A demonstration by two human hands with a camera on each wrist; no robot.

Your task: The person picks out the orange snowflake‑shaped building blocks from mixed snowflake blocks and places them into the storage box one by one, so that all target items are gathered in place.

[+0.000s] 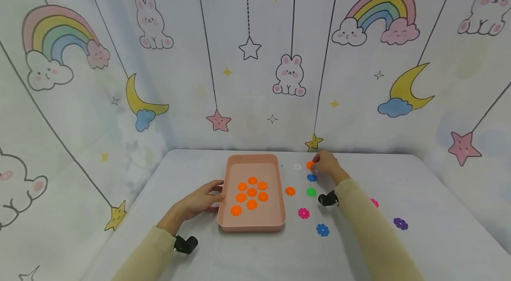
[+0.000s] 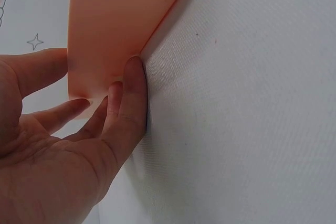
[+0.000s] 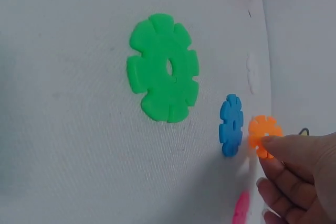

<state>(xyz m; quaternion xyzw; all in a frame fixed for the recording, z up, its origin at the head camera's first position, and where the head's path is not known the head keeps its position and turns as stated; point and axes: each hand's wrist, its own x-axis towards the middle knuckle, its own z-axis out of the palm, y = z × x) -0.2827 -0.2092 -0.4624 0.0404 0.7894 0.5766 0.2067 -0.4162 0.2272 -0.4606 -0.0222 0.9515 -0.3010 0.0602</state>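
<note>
My right hand (image 1: 328, 165) pinches an orange flower-shaped plastic disc (image 3: 261, 128) between thumb and fingers near the table's far edge. Just beside it lies a blue disc (image 3: 231, 125), with a green disc (image 3: 152, 72) closer to the right wrist camera. At the pink tray's (image 1: 251, 223) left side, my left hand (image 1: 199, 200) rests with fingers extended against the outer wall. The left wrist view shows these fingertips (image 2: 135, 69) low on the wall, near the tablecloth. Inside the tray, several orange discs (image 1: 252, 192) lie flat in a loose group.
Right of the tray are a white disc (image 1: 297, 167), another orange disc (image 1: 290, 191), a magenta disc (image 1: 304, 213) and a blue one nearer the front. A purple disc (image 1: 401, 224) lies beyond the right forearm, which partly covers a pink disc (image 1: 374, 202).
</note>
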